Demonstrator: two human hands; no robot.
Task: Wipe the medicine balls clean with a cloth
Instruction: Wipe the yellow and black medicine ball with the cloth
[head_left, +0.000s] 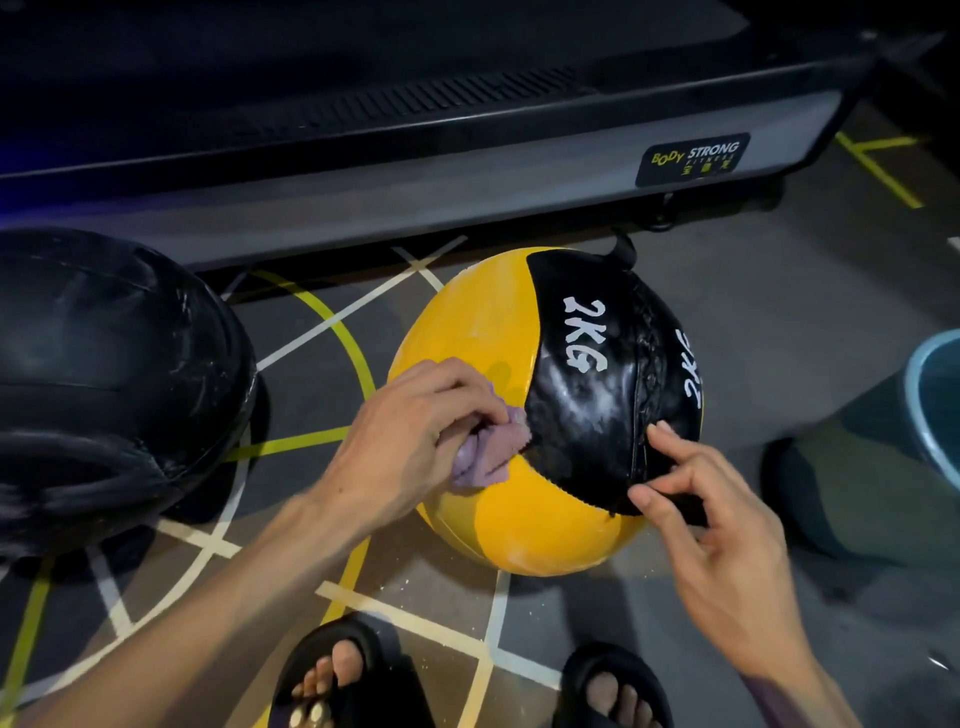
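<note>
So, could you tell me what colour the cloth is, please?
Pale purple cloth, seen in the head view.

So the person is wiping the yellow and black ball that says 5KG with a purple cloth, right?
Not quite. The head view shows the yellow and black ball is marked 2KG, not 5KG. The rest is right: the left hand holds a purple cloth against it, and the right hand touches the ball's black panel.

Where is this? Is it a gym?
Probably a gym, yes. A yellow and black ball marked 2KG sits on a floor with painted lines, a black ball lies beside it, and the machine behind carries a Body Strong Fitness label.
</note>
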